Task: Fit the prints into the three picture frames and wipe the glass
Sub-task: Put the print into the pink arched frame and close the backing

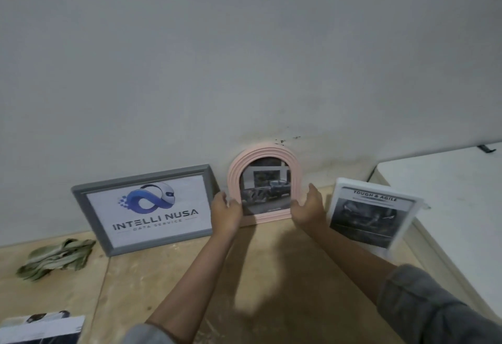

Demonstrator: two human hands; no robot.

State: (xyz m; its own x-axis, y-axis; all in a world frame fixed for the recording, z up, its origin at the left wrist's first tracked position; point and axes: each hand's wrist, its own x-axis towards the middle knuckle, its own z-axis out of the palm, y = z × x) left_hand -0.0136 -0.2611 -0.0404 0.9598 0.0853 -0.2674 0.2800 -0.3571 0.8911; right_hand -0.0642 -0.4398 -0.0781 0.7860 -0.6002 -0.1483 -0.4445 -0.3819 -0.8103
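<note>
Three frames lean upright against the wall on the plywood table. A pink arched frame (264, 159) with a dark car print stands in the middle. My left hand (225, 209) grips its lower left edge, and my right hand (308, 206) holds its lower right edge with the fingers curled around it. Left of it stands a grey frame (78, 197) with a blue logo print reading INTELLI NUSA. To the right stands a white frame (407, 228) with a dark car print titled TOUGH & AGILE.
A crumpled green cloth (58, 258) lies on the table (173, 276) at the left. Loose printed sheets (40, 327) sit at the bottom left corner. A white cabinet top (451, 197) adjoins the table on the right. The grey wall (244, 58) stands right behind the frames.
</note>
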